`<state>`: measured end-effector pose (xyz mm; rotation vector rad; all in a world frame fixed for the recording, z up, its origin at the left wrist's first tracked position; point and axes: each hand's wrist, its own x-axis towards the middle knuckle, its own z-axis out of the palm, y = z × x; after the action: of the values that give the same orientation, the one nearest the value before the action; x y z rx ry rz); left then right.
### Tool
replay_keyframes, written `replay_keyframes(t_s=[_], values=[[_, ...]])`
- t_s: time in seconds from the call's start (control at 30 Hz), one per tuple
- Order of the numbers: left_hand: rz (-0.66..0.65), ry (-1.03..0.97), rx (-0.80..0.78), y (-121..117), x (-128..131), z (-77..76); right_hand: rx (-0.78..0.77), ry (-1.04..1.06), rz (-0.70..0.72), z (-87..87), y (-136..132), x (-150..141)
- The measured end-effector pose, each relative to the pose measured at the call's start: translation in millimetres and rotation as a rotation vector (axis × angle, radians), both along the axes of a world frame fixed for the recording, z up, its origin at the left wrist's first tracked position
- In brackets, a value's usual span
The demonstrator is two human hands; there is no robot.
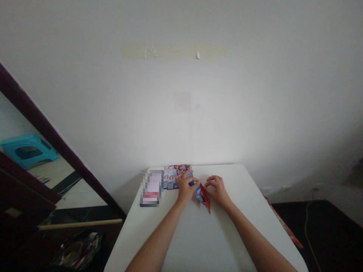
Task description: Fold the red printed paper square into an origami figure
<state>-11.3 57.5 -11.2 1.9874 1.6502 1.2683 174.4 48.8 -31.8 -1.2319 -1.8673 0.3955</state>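
Note:
Between my two hands, a folded piece of printed paper (202, 194), blue on one face and red on the other, stands tilted over the white table. My left hand (186, 186) pinches its upper left edge between thumb and forefinger. At its upper right edge, my right hand (217, 189) grips the red side with fingertips closed together. Behind my left hand lie several overlapping printed leaflets (171, 177) in blue with colourful figures, partly covered by that hand. A phone (152, 189), blurred out, rests to the left of the leaflets.
The white table (195, 241) stands against a pale wall (241, 113) with an old tape strip. To the left are a dark-framed mirror (65, 151) showing a blue plastic stool (28, 151), a wooden stick (82, 224) and a black bag (81, 249). A cable (307, 226) runs at right.

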Motion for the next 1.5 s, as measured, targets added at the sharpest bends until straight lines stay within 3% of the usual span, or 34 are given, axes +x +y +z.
replay_keyframes(t_s=[0.43, 0.77, 1.27, 1.5], values=[[-0.034, 0.019, 0.027, -1, 3, -0.9, 0.011, 0.089, -0.007, 2.5, 0, 0], [-0.053, 0.014, 0.026, -3, 5, -0.6, 0.057, 0.004, 0.004, -0.1, 4, -4], [0.062, -0.029, 0.064, 3, -7, 3.9, -0.004, -0.12, 0.051, -0.9, 1, -2], [0.071, 0.029, 0.057, 6, -5, -1.6, 0.057, -0.17, 0.042, -5.1, 2, 0]])
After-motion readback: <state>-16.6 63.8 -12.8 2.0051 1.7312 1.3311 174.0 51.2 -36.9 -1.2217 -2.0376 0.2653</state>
